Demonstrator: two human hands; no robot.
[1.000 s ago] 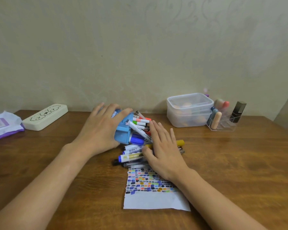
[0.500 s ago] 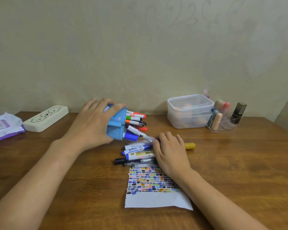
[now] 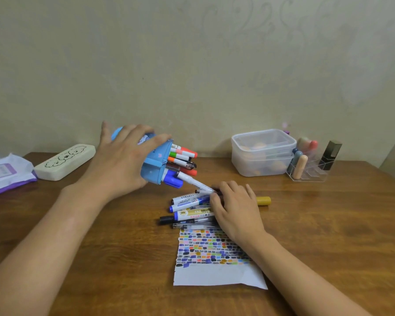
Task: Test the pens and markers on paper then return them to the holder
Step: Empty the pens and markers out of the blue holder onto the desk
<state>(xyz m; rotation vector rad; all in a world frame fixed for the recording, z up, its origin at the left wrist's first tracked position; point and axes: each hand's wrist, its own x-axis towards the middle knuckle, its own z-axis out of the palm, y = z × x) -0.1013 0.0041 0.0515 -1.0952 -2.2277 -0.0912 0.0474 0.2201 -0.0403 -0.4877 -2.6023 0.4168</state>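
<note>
Head view: the left hand (image 3: 121, 165) grips the blue holder (image 3: 156, 164), tipped on its side with its mouth toward the right, markers sticking out. The right hand (image 3: 236, 208) rests fingers (image 3: 216, 198) curled on the loose pens (image 3: 192, 210) lying just above the paper (image 3: 214, 258), seemingly pinching one white pen (image 3: 195, 182) that leans from the holder's mouth. Tilted this far, the holder could spill its markers (they sit loose), and a sweep of the right hand might roll the yellow marker (image 3: 263, 200) away. On the wooden surface (image 3: 328, 236): a cream case (image 3: 65, 161), a wipes pack (image 3: 5, 174), a plastic box (image 3: 262, 152) and a clear organiser (image 3: 310, 167), all against a pale wall
</note>
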